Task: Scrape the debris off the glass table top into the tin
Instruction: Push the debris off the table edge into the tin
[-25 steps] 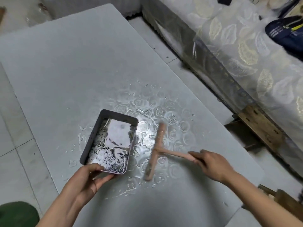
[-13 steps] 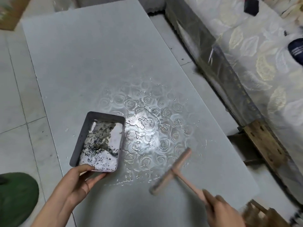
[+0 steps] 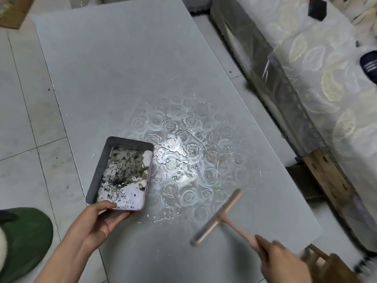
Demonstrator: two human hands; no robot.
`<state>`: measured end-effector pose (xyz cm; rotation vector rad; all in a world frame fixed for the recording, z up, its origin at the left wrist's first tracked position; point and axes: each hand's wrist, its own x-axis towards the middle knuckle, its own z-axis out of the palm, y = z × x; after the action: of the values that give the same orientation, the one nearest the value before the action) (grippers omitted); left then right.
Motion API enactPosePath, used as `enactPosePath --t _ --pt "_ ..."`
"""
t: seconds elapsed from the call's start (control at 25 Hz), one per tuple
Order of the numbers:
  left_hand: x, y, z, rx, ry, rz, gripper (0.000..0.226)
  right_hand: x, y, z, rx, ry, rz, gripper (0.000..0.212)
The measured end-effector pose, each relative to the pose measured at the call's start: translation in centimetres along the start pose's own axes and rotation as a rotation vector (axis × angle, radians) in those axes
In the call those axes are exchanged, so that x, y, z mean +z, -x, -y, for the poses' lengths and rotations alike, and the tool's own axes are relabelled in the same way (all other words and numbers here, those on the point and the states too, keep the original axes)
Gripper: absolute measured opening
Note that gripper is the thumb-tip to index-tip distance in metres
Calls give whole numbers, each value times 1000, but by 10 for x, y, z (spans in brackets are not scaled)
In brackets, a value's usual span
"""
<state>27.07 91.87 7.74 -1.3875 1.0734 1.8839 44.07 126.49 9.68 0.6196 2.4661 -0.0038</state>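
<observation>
A grey rectangular tin (image 3: 102,166) holding dark and white debris sits near the left edge of the frosted glass table top (image 3: 122,68). My left hand (image 3: 98,223) grips the tin's near end, thumb over the rim. My right hand (image 3: 283,262) holds the handle of a pink T-shaped scraper (image 3: 218,216), whose blade is angled over the table's near right part, to the right of the tin. Wet streaks and white flecks of debris (image 3: 183,156) lie on a rose-patterned patch between tin and scraper.
A tiled floor (image 3: 22,123) runs along the table's left side, with a green rounded object (image 3: 22,242) at the lower left. A bed with a patterned cover (image 3: 318,78) stands close on the right. Wooden pieces (image 3: 326,176) lie by the table's right corner.
The scraper has been drawn back from beside the tin toward the near right of the table. The left hand keeps holding the tin, which has shifted slightly left.
</observation>
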Motion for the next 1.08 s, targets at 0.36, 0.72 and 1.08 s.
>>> enactPosePath --t 0.36,0.72,1.08 --pt "5 -5 0 -27 36 17 32 -1 -38 53 -13 -293 -64 34" --pt "21 -11 16 -19 3 53 26 -5 -44 -118 100 -102 97 36" --pt "57 -26 40 22 14 63 30 -53 -188 -45 -430 -61 -68 31"
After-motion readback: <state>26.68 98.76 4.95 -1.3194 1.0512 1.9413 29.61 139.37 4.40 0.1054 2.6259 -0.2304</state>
